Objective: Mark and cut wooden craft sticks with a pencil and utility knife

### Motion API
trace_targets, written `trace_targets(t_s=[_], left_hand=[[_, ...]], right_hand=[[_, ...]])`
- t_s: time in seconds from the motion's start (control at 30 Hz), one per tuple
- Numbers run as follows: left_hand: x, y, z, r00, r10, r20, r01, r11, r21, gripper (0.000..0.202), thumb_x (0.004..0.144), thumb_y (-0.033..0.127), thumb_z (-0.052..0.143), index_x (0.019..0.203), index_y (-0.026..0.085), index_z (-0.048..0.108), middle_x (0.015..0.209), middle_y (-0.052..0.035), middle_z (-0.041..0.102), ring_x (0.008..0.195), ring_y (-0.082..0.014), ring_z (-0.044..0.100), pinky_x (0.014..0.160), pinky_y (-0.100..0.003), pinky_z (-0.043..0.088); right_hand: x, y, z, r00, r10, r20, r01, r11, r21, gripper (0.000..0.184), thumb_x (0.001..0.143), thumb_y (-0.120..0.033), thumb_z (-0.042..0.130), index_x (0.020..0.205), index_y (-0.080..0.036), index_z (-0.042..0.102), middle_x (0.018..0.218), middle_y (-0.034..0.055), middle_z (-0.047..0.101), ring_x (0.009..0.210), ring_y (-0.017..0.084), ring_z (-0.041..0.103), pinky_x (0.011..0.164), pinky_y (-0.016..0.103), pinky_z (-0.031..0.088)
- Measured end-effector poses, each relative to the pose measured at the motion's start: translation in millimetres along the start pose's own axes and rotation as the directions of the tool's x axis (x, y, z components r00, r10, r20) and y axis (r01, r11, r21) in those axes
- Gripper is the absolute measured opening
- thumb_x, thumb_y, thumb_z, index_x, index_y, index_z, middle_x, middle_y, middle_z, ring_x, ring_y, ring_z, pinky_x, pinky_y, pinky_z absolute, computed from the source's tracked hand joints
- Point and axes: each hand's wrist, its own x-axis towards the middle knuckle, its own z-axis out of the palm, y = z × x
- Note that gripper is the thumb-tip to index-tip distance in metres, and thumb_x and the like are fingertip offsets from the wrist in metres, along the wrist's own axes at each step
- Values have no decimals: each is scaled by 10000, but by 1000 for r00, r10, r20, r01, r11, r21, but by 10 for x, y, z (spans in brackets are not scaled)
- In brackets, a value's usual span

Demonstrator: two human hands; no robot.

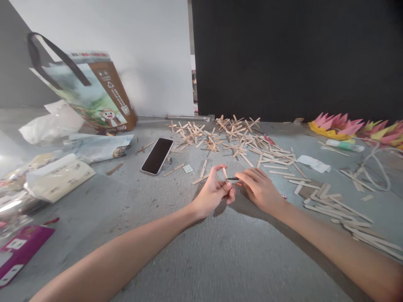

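In the middle of the head view, my left hand (210, 193) is closed on a wooden craft stick (224, 173), held nearly upright between thumb and fingers. Just to its right, my right hand (262, 191) pinches a thin, dark-tipped tool (233, 178) that points left at the stick. The fingers hide most of this tool, and its kind does not show. A small orange spot shows below it. Beyond the hands lies a heap of craft sticks joined into star shapes (212, 140). Loose craft sticks (333, 205) are spread to the right of my right hand.
A smartphone (157, 156) lies left of the stick heap. A printed carry bag (97, 92) stands at the back left, with plastic packaging (59, 176) before it. On the right are pink and yellow paper crowns (336, 126), a glue stick (344, 145) and a white cable (373, 161).
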Motion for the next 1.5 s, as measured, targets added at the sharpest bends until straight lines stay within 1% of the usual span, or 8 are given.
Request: trace_targets(t_s=[0.43,0.7,0.83,1.0,1.13,1.3,1.4,1.5], left_hand=[[1,-2,-6,1000,-2,-18,2,1000,-7,668,953,477,776,1389,270,314,701,77,604,570,-91,509,637,-258,378],[-12,-10,1,1000,14,3,-14,991,136,619,1003,499,691,1430,251,318,711,59,611,617,-109,537,650,-262,411],[0,-5,-1,1000,13,6,-13,995,96,603,1001,486,708,1412,278,318,719,70,601,600,-97,520,630,-247,394],[2,5,5,1000,8,-4,-8,998,64,627,987,489,730,1412,286,317,720,74,595,592,-94,513,620,-244,389],[-17,8,18,1000,6,-29,-4,996,92,645,980,506,728,1428,272,328,716,70,597,602,-97,522,629,-246,392],[-32,-9,10,1000,20,1,-20,990,141,668,1001,506,692,1485,248,310,704,62,601,615,-106,531,632,-254,410],[-27,-10,12,1000,24,-1,-23,986,163,653,1012,489,679,1488,244,307,702,61,604,614,-108,532,628,-253,415],[-21,11,27,1000,20,-14,-18,989,147,621,1015,467,683,1464,254,311,697,67,601,602,-105,523,623,-251,411]], right_hand=[[-18,0,8,1000,14,11,-14,1000,-12,295,1081,-138,471,1337,-238,576,1011,89,675,929,279,626,832,417,458],[-60,17,43,998,17,60,-16,1000,-13,339,1072,-104,459,1369,-228,567,1029,93,659,960,284,609,848,414,455],[-54,21,35,998,25,49,-25,1000,1,321,1077,-115,474,1368,-219,563,1059,99,667,973,283,615,858,418,460],[-59,26,38,999,40,33,-40,999,3,288,1084,-140,485,1339,-236,579,1037,89,678,942,277,615,841,412,458],[-65,19,35,998,31,49,-31,1000,-3,318,1075,-126,479,1359,-233,574,1028,90,671,939,281,611,844,415,457],[-43,-26,-4,997,8,77,-6,1000,-17,366,1053,-90,443,1367,-217,581,988,85,642,906,273,582,829,403,449],[-32,-37,-14,997,2,73,0,1000,-25,364,1041,-78,450,1341,-226,594,962,75,624,878,265,558,816,388,443],[-42,-17,-3,998,17,59,-16,1000,-7,346,1047,-89,471,1342,-229,586,980,73,635,879,263,561,821,390,441]])
